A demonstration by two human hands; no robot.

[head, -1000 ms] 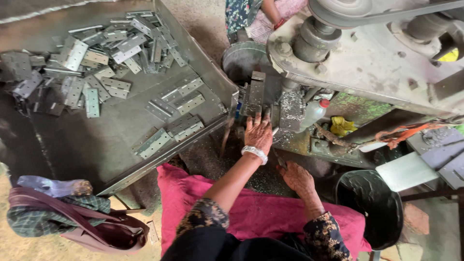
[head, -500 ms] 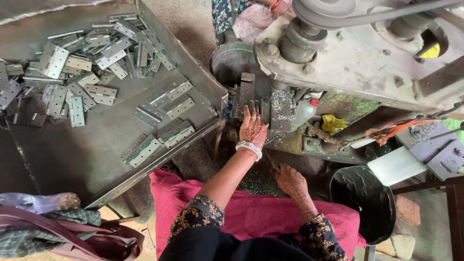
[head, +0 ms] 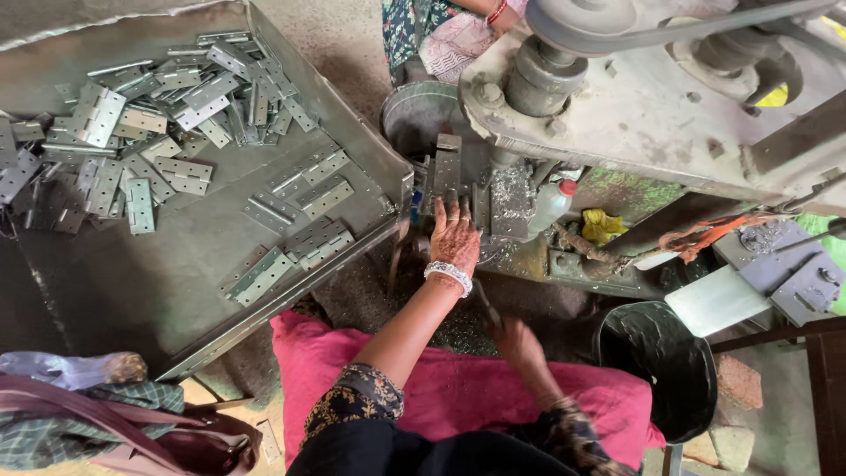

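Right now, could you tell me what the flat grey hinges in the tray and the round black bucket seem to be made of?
The flat grey hinges: apparently sheet metal, dull silvery, unpainted, with punched holes. The round black bucket: probably plastic or rubber, with a faintly glossy rim; the look leaves it open.

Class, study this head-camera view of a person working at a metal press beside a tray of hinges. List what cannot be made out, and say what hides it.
- Left hand: fingertips reach under the press; whatever they touch is in shadow.
- Right hand: blurred; a thin dark tool seems to be in it, kind unclear.
- Black bucket: contents too dark to see.
- Second person: cut off by the top edge.
- Hinges: pile cut by the left edge.
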